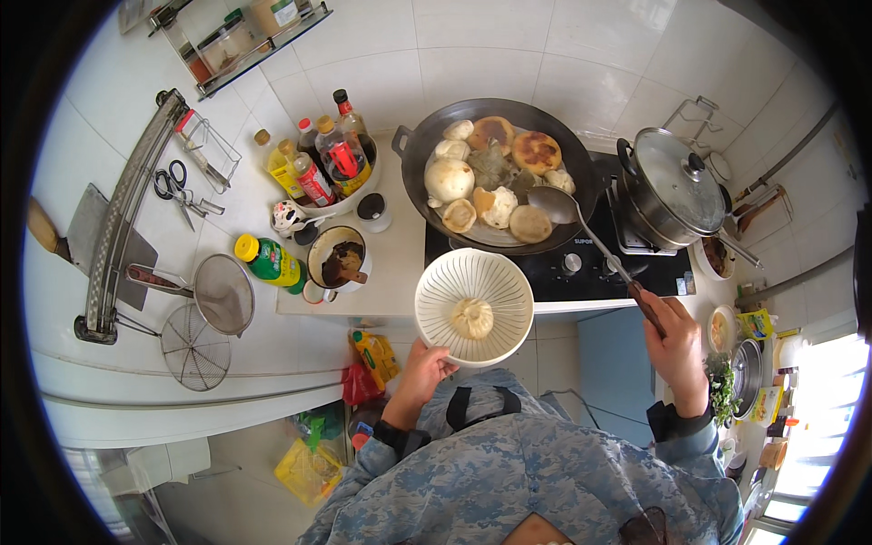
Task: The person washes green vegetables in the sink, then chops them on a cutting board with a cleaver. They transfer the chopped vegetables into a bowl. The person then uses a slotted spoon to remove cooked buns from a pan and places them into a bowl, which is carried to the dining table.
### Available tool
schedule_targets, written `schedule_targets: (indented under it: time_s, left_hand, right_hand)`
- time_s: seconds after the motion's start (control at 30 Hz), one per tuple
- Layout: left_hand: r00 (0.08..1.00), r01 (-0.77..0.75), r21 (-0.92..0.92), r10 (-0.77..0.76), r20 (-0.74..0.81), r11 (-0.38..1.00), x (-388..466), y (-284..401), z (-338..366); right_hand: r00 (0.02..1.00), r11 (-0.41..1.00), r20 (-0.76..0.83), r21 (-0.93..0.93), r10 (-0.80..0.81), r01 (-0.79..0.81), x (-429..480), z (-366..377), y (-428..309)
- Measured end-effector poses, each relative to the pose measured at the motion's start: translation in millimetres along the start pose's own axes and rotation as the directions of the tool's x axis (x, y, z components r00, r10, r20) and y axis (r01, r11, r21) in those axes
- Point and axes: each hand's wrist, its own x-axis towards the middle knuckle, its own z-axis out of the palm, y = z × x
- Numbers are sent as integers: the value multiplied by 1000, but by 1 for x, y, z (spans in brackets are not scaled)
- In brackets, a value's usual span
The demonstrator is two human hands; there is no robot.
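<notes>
My left hand [421, 377] grips the near rim of a cream slotted plastic colander [436, 286], held in front of the counter edge. A single pleated steamed bun [472, 318] lies at its bottom. The wooden handle of a metal cooking spoon [599, 242] is in my right hand [674, 347]. Its bowl rests at the right side inside a large dark wok [422, 197], touching or just above the food. White buns [449, 179], browned flatbreads [537, 152] and greyish-green wrapped pieces [488, 167] fill the wok.
Right of the wok stands a steel pot [661, 204] with a glass lid on the black cooktop [490, 272]. To the left are a basin of sauce bottles [368, 187], a pot of dark paste [337, 259] and a green bottle [272, 264]. Strainers [225, 293] and a cleaver [95, 218] hang on the wall.
</notes>
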Motion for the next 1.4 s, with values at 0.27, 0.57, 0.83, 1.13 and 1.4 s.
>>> schedule_targets:
  time_s: [0.27,0.57,0.83,1.13,1.4]
  left_hand:
    - [1000,-2,18,2,14,1000,1,2,8]
    - [1000,-22,22,22,6,1000,-2,7,8]
    - [998,-69,-13,69,-10,998,-8,10,9]
    - [1000,-12,-104,10,-28,995,-11,5,-8]
    - [998,-51,-59,50,-29,997,-4,11,-14]
  right_hand:
    - [1000,1000,2,7,-29,29,8,-3,3]
    - [970,965,243,253,4,-67,31,3,29]
    - [976,933,95,324,-197,157,19,6,9]
    - [985,985,-97,80,-146,154,40,35,8]
    - [993,983,-25,144,-112,114,48,49,15]
